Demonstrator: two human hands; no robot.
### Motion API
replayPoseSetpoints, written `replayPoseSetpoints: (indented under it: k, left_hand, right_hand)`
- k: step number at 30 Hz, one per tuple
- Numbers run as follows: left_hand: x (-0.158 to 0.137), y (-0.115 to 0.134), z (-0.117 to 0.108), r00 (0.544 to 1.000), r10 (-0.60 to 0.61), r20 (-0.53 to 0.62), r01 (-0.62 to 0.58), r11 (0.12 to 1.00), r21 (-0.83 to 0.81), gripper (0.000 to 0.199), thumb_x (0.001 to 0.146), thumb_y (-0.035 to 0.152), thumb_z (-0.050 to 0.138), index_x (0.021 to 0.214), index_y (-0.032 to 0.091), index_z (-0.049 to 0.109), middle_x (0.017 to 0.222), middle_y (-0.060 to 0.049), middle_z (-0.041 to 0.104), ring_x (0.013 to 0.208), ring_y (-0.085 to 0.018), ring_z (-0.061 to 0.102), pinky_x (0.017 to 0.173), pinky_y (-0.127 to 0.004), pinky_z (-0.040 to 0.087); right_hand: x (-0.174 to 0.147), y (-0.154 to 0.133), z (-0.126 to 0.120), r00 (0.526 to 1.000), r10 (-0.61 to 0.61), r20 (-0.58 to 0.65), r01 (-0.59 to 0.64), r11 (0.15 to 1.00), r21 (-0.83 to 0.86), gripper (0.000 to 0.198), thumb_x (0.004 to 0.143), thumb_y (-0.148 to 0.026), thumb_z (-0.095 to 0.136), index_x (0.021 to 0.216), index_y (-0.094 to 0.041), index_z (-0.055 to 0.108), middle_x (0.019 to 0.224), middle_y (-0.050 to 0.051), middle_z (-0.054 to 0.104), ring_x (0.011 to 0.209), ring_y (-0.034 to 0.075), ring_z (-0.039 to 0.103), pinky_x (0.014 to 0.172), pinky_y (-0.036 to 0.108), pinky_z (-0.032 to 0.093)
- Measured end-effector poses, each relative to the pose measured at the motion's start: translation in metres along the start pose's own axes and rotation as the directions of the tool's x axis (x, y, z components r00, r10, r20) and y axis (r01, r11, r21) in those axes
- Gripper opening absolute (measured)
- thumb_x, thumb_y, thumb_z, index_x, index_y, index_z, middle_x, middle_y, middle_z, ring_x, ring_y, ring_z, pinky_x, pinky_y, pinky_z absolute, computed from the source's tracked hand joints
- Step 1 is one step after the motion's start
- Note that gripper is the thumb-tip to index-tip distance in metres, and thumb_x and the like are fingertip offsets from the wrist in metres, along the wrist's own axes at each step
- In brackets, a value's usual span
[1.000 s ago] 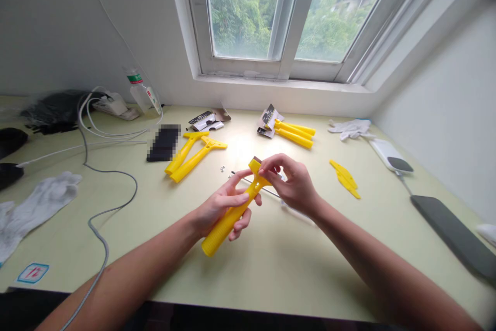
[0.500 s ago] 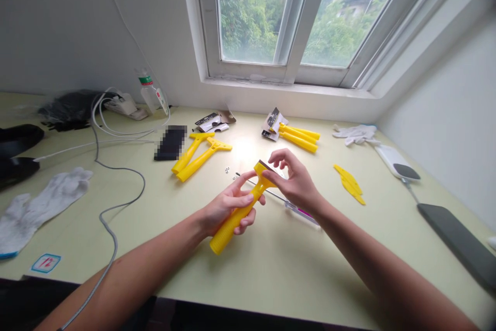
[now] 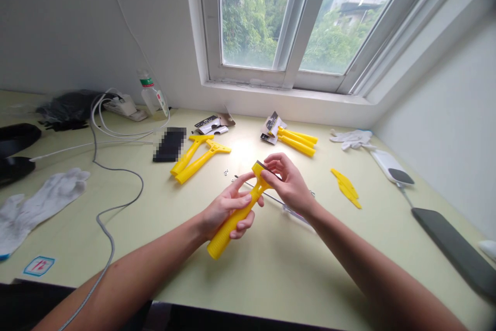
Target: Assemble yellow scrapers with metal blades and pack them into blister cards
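A yellow scraper (image 3: 234, 221) slants over the table, its ridged handle wrapped by my left hand (image 3: 228, 211). At the scraper's head, my right hand (image 3: 289, 184) pinches the wide end between thumb and fingers. A dark strip, looking like a blade, lies along the head's edge; my right fingers cover part of it. Beneath my hands lies a screwdriver (image 3: 271, 196) with a clear handle, partly hidden by my right wrist. Several small nuts (image 3: 226, 172) rest left of the screwdriver's tip. Two more yellow scrapers (image 3: 197, 161) lie beyond my left hand.
Yellow handles in packaging (image 3: 296, 141) lie below the window. Flat yellow pieces (image 3: 346, 188) are at right, near a phone-like white device (image 3: 391, 167) and a dark power bank (image 3: 451, 248). White gloves (image 3: 42, 209) lie at left. A grey cable (image 3: 112, 202) crosses the left side.
My right fingers have curled in closer against the scraper's head. The left hand keeps its hold on the handle. The view has shifted slightly.
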State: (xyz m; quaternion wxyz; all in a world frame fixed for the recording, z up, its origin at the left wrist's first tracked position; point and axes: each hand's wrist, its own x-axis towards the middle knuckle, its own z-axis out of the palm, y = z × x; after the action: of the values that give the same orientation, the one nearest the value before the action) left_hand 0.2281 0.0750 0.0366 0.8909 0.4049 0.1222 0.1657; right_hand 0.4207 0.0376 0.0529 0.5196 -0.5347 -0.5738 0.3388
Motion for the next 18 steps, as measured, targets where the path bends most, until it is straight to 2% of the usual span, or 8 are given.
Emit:
replayPoseSetpoints:
  k: [2,4,7,9,11,13,15,18]
  left_hand:
    - [0.000,0.001,0.001,1.000,0.002,0.003,-0.002,1.000,-0.011,0.047,0.094,0.026,0.048,0.137,0.042,0.035,0.103,-0.003,0.053,0.045,-0.004,0.047,0.031,-0.014,0.036]
    - [0.000,0.002,0.001,1.000,0.002,-0.011,-0.002,1.000,-0.021,0.048,0.094,0.026,0.047,0.137,0.042,0.034,0.104,-0.003,0.053,0.046,-0.004,0.047,0.031,-0.014,0.036]
    - [-0.001,0.003,-0.002,0.997,0.027,-0.066,-0.029,0.999,-0.031,0.051,0.093,0.024,0.049,0.137,0.043,0.033,0.105,-0.003,0.053,0.048,-0.004,0.047,0.033,-0.013,0.036]
    - [-0.001,0.005,-0.004,0.991,0.062,-0.116,-0.066,0.997,-0.036,0.052,0.092,0.024,0.050,0.137,0.043,0.034,0.104,-0.003,0.053,0.048,-0.004,0.046,0.033,-0.013,0.036]
    - [0.000,0.007,-0.007,0.983,0.098,-0.157,-0.106,0.993,-0.043,0.052,0.092,0.024,0.051,0.137,0.043,0.034,0.104,-0.003,0.054,0.049,-0.004,0.047,0.034,-0.013,0.036]
    - [0.000,0.010,-0.008,0.975,0.128,-0.179,-0.139,0.989,-0.047,0.053,0.092,0.024,0.052,0.138,0.043,0.035,0.105,-0.003,0.054,0.049,-0.004,0.047,0.035,-0.013,0.036]
    - [0.000,0.013,-0.009,0.971,0.147,-0.186,-0.158,0.987,-0.044,0.053,0.091,0.023,0.052,0.138,0.042,0.035,0.105,-0.003,0.054,0.050,-0.004,0.047,0.035,-0.013,0.036]
    - [0.000,0.015,-0.010,0.966,0.167,-0.197,-0.177,0.984,-0.034,0.053,0.092,0.024,0.052,0.138,0.043,0.035,0.105,-0.003,0.054,0.050,-0.004,0.047,0.035,-0.013,0.036]
  right_hand:
    - [0.002,-0.001,-0.001,0.999,-0.046,-0.022,0.044,0.997,-0.066,0.025,0.090,-0.040,0.061,0.108,-0.024,0.052,0.099,0.003,0.062,0.094,0.019,0.062,0.082,0.036,0.054]
    - [0.001,-0.004,-0.008,0.989,-0.128,-0.068,0.111,0.971,-0.214,0.023,0.094,-0.038,0.056,0.112,-0.024,0.053,0.106,0.005,0.064,0.100,0.019,0.062,0.089,0.038,0.052]
    - [-0.014,-0.007,-0.027,0.978,-0.204,-0.042,0.149,0.823,-0.548,0.024,0.096,-0.036,0.051,0.116,-0.023,0.055,0.113,0.007,0.064,0.104,0.022,0.061,0.093,0.042,0.049]
    - [-0.035,-0.004,-0.042,0.990,-0.127,0.068,0.136,0.660,-0.739,0.026,0.094,-0.039,0.053,0.114,-0.023,0.058,0.109,0.008,0.065,0.099,0.024,0.062,0.090,0.045,0.050]
    - [-0.061,0.004,-0.057,0.988,0.003,0.156,0.132,0.518,-0.845,0.031,0.091,-0.043,0.057,0.114,-0.023,0.060,0.106,0.009,0.066,0.097,0.027,0.063,0.085,0.047,0.052]
    - [-0.086,0.013,-0.068,0.982,0.049,0.184,0.144,0.440,-0.887,0.029,0.090,-0.043,0.058,0.110,-0.023,0.063,0.110,0.011,0.065,0.099,0.028,0.063,0.085,0.047,0.053]
    - [-0.103,0.021,-0.076,0.983,0.023,0.183,0.156,0.430,-0.889,0.026,0.090,-0.040,0.058,0.108,-0.023,0.064,0.114,0.011,0.065,0.103,0.028,0.063,0.087,0.047,0.054]
    - [-0.112,0.025,-0.087,0.990,-0.042,0.136,0.138,0.529,-0.837,0.027,0.091,-0.038,0.057,0.114,-0.024,0.062,0.111,0.010,0.069,0.096,0.026,0.068,0.082,0.042,0.059]
